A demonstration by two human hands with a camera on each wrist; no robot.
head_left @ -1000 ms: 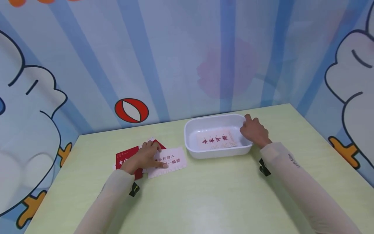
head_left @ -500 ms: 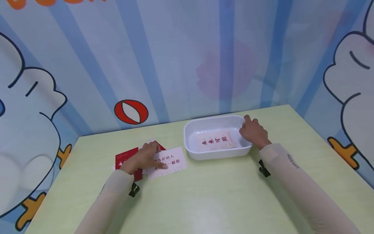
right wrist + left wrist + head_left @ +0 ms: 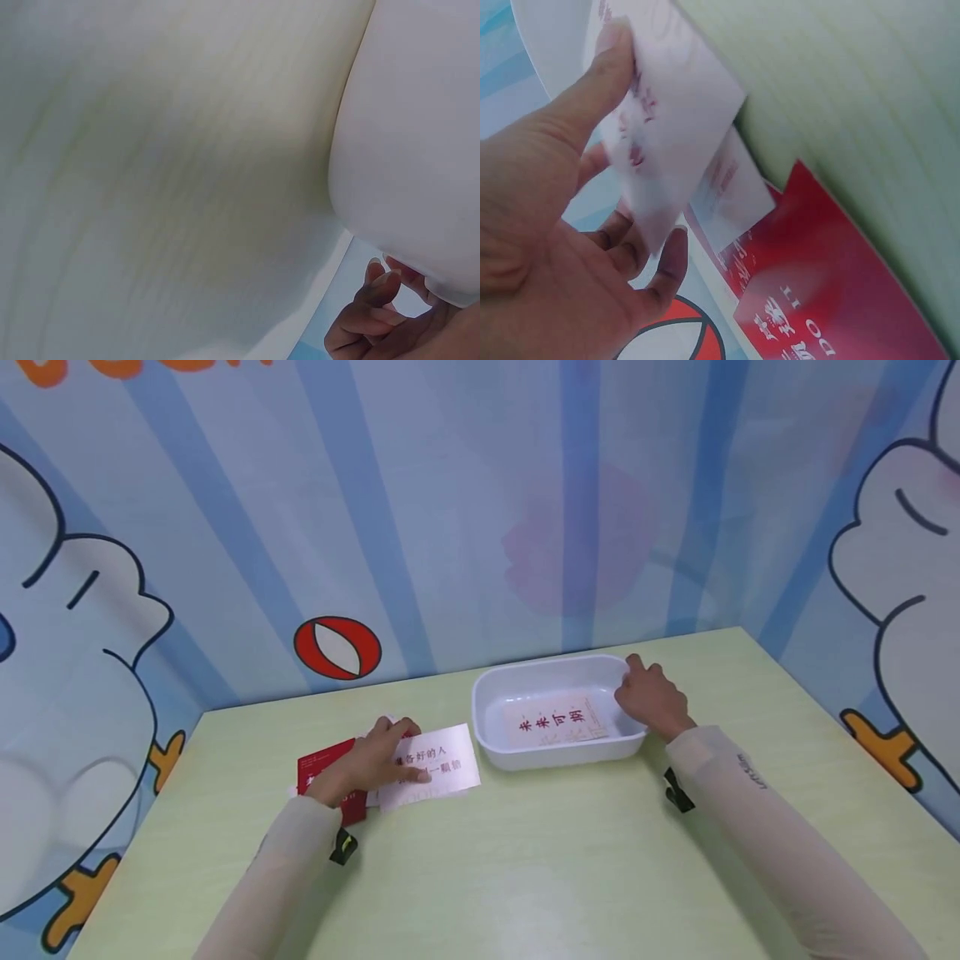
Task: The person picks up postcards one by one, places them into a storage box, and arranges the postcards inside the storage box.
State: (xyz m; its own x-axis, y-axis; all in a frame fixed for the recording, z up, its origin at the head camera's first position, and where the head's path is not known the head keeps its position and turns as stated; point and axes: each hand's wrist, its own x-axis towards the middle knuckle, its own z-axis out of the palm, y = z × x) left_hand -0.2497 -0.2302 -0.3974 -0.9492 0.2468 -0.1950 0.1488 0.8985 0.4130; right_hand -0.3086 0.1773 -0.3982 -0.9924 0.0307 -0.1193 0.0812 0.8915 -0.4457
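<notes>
A pale pink card with dark red lettering [image 3: 442, 758] is pinched between the thumb and fingers of my left hand [image 3: 367, 766]. In the left wrist view this card [image 3: 682, 97] is tilted up off the cards under it, the thumb of the left hand [image 3: 570, 210] lying across its printed face. Beneath are another pale card [image 3: 731, 191] and red cards [image 3: 840, 277]. My right hand [image 3: 654, 697] grips the right end of a white tray [image 3: 562, 756], its fingers curled at the rim; the right wrist view shows the hand [image 3: 397, 322] against the tray's outer wall [image 3: 412, 142].
Inside the tray lies a pale card with red characters [image 3: 555, 720]. The light green table [image 3: 525, 868] meets a blue striped wall [image 3: 465, 527] along its back edge, close behind the tray. A red card [image 3: 318, 760] lies partly under the left forearm side.
The pale card in my left hand has risen and tilted off the pile, showing another pale edge below it. My right hand and the tray have stayed in place.
</notes>
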